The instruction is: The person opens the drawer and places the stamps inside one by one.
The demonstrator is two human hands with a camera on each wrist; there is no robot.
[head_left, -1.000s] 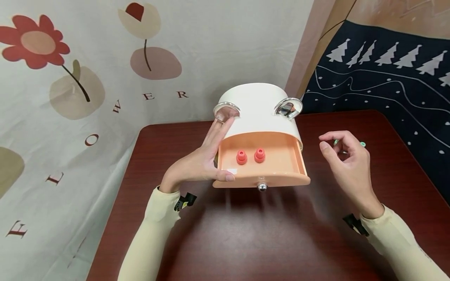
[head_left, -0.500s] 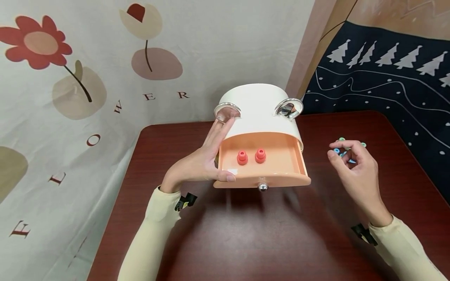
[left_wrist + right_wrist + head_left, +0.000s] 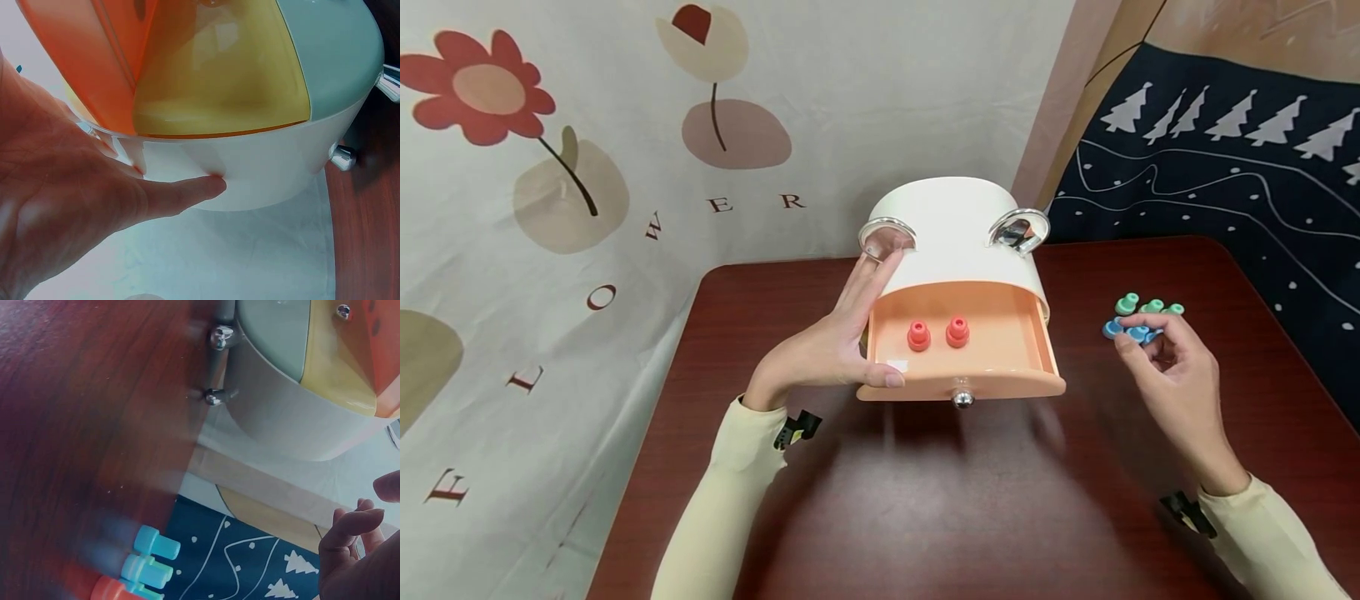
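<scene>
A white rounded cabinet [image 3: 951, 225] with silver rings stands on the table, its orange drawer [image 3: 992, 387] pulled out. Two red stepped pegs [image 3: 918, 336] stand inside the drawer. My left hand [image 3: 823, 346] rests against the cabinet's side, its thumb on the drawer's front edge. In the left wrist view a straight finger [image 3: 200, 189] touches the white shell. My right hand [image 3: 1180, 375] is over the table at right, beside several blue pegs [image 3: 1112, 329]; its fingers partly hide them. Thumb and fingers [image 3: 353, 526] stand apart with nothing between them in the right wrist view.
Several green pegs [image 3: 1127, 303] stand just behind the blue ones. A red piece [image 3: 109, 589] shows at the lower left of the right wrist view. A silver knob [image 3: 962, 399] sticks out from the drawer front. Patterned cloth [image 3: 1217, 167] hangs behind the table's right edge.
My right hand has moved right and slightly toward me, bringing the blue and green pegs into sight. The left hand, cabinet and drawer look the same.
</scene>
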